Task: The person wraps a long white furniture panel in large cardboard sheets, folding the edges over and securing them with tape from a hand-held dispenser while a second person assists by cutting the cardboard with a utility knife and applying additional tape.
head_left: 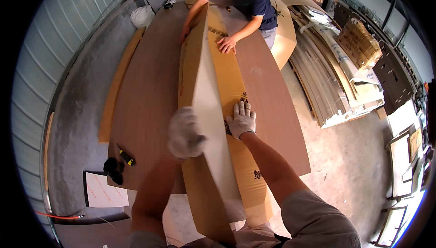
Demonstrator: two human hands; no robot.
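A long brown cardboard wrapper lay lengthwise down the middle of the brown tabletop, its near end overhanging the tabletop's near edge. The wrapping looked partly done: cardboard flanked both long sides of a white panel, but a strip between them was uncovered, so closing that gap seemed left. The gloved right hand pressed flat, fingers apart, on the right flap. The gloved left hand, blurred, was at the left flap; its grip could not be told. A co-worker steadied the wrapper toward the tabletop's far end.
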